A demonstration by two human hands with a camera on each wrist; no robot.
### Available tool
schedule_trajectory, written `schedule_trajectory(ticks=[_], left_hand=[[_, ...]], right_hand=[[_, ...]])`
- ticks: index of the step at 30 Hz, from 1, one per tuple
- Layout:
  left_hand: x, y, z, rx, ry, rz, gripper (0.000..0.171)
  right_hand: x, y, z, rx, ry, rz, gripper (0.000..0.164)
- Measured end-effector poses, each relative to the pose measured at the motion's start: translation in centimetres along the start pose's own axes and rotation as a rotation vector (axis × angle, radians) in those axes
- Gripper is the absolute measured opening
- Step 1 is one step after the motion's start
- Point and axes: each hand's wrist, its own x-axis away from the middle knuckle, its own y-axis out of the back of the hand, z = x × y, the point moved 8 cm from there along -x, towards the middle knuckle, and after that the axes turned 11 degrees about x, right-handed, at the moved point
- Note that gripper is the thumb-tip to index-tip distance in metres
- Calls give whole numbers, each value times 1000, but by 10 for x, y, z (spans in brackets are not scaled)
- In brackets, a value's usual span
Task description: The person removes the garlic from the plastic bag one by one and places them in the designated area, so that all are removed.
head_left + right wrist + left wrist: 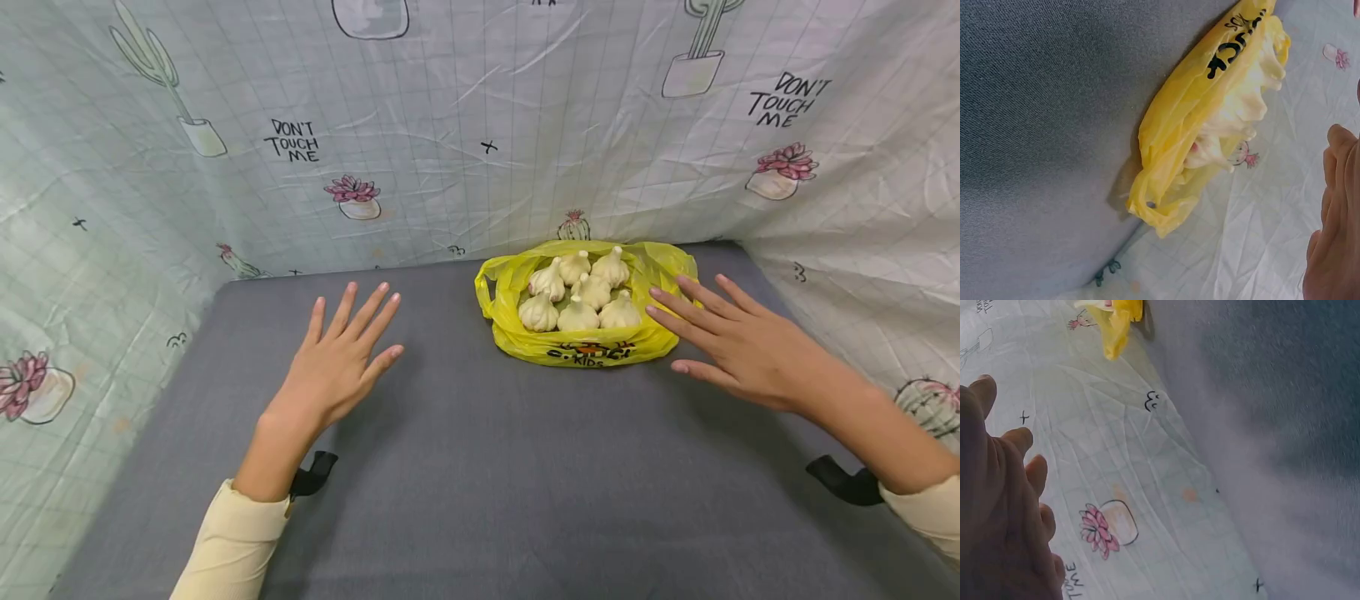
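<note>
A yellow plastic bag (525, 343) lies on the grey surface toward the back right, its mouth spread wide. Several whitish garlic bulbs (578, 315) sit grouped inside it. My left hand (337, 362) hovers over the left part of the surface, fingers straight and spread, holding nothing. To the right of the bag, my right hand (738, 342) is held with fingers extended; its fingertips overlap the bag's right edge in the head view, and nothing is in its grip. The right wrist view shows the bag (1169, 137) and garlic bulbs (1247, 100) apart from that hand (1341, 219).
A grey cloth-covered surface (480, 467) spreads beneath both hands. Behind it and at both sides hangs a pale printed sheet (442, 108) with cactus drawings and lettering. Dark straps (315, 473) show at the wrists, beside cream sleeves (240, 533).
</note>
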Motion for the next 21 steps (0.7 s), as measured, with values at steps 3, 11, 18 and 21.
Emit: schedule_trajectory(ticks=[3, 11, 18, 21], left_hand=[[-3, -2, -4, 61, -14, 8, 70], [-13, -2, -22, 218, -97, -44, 72], [-26, -5, -38, 351, -147, -69, 72], [-31, -6, -43, 401, -167, -78, 72]], right_hand=[[0, -1, -4, -17, -13, 6, 75], [1, -7, -17, -101, -60, 25, 74], [3, -12, -34, -198, -118, 14, 71], [5, -15, -40, -239, -152, 24, 71]])
